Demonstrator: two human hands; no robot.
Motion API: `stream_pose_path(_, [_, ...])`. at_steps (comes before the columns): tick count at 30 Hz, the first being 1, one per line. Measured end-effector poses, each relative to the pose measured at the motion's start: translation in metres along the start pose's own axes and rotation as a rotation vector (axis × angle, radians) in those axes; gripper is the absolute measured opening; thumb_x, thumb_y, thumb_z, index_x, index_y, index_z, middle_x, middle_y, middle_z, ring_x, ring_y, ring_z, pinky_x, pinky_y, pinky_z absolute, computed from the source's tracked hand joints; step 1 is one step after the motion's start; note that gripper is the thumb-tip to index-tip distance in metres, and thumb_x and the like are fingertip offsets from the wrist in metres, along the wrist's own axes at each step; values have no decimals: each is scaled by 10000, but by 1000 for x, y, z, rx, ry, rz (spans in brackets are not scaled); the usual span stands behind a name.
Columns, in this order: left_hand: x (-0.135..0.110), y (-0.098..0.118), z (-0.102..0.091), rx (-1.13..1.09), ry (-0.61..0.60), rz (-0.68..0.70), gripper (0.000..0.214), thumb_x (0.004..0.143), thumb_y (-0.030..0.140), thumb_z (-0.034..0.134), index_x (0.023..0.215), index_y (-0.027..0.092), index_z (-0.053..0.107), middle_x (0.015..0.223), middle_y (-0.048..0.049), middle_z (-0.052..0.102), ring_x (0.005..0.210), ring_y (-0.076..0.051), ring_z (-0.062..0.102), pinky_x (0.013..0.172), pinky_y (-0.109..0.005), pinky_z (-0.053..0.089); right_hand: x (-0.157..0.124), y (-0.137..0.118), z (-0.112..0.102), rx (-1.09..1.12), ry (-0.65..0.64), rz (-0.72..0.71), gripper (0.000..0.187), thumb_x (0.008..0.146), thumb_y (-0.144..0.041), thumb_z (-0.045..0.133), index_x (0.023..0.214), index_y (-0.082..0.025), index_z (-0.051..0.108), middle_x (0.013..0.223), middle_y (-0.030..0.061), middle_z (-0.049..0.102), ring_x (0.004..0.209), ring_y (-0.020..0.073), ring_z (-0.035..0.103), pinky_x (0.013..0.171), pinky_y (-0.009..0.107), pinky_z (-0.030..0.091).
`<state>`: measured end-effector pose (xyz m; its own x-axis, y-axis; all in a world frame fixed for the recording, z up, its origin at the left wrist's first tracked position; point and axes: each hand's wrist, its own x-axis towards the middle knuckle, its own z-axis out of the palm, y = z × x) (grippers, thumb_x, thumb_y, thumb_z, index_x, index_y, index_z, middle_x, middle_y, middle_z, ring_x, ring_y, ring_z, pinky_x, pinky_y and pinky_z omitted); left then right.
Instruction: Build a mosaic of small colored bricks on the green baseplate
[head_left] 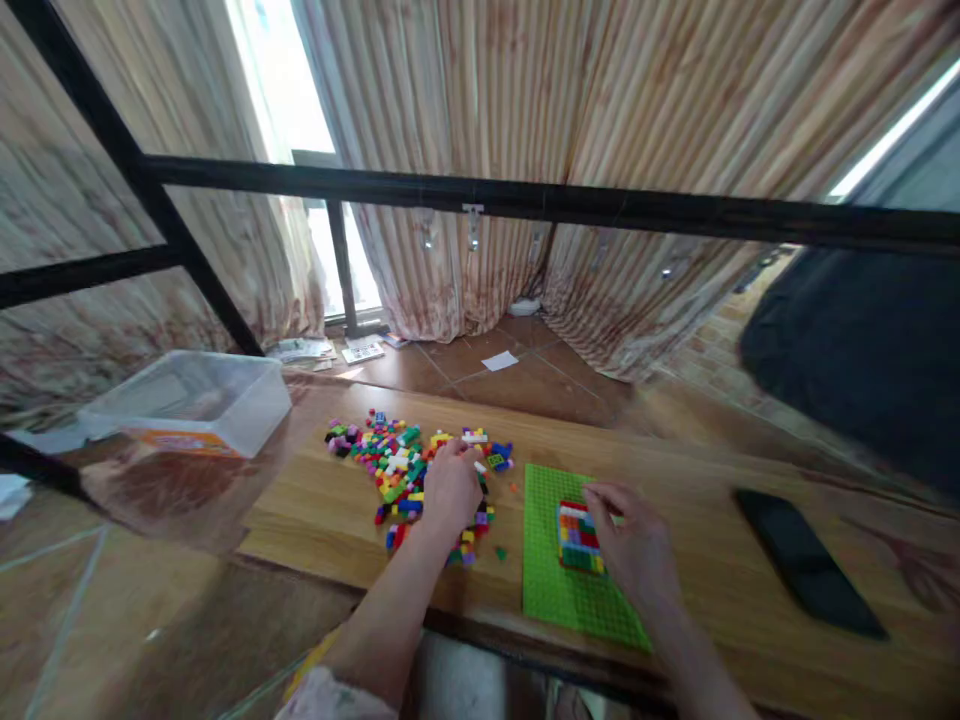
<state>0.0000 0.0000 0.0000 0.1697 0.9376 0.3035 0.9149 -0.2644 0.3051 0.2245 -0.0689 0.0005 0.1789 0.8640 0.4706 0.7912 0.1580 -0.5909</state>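
Note:
My left hand (452,490) is over the loose pile of toy building bricks (401,462), its fingers bent down and drawn together among them. Whether a brick is between those fingertips is hidden. A green baseplate (544,590) lies to the right of the pile. On it is a low, roughly rectangular block of multicoloured bricks (577,540), with red, white, blue, green and orange rows. My right hand (634,540) is at the right side of this block, fingers curled and pinched near its upper right corner. Anything in that pinch is too small to make out.
A clear plastic box (202,400) with an orange label stands left of the wooden table (315,530). On the table's right lies a black phone (806,560). A black metal bar (510,190) crosses in front of striped curtains (495,90). Papers (364,350) lie on the tiled floor.

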Motion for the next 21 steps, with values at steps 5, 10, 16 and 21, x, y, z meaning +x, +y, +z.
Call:
stream_pose_path(5, [2,2,2,33,-47,58,283,799,94,483,938,192,709,1076,-89,615,999,-229,554,917,-343,458,2,0,-5,19,25,17,257,879,-366,506,844,-183,683,878,75,693,814,193,634,766,328,493])
stream_pose_path(10, [4,2,6,63,-49,89,262,799,111,478,902,178,709,1051,-101,622,994,-244,550,946,-367,441,5,6,-19,0,71,66,246,873,-345,515,851,-168,685,865,77,692,763,181,632,734,316,498])
stream_pose_path(16, [4,4,4,50,-44,98,248,783,118,475,863,184,701,1046,-103,625,993,-247,561,957,-373,438,6,11,-33,-4,114,123,244,868,-340,520,842,-162,685,826,75,691,739,182,627,678,303,493])
stream_pose_path(21, [4,5,0,40,-51,100,223,768,113,485,836,183,686,1067,-106,632,1013,-256,569,961,-377,438,7,13,-36,17,122,138,251,865,-342,521,844,-157,688,841,85,688,755,186,626,690,311,495])
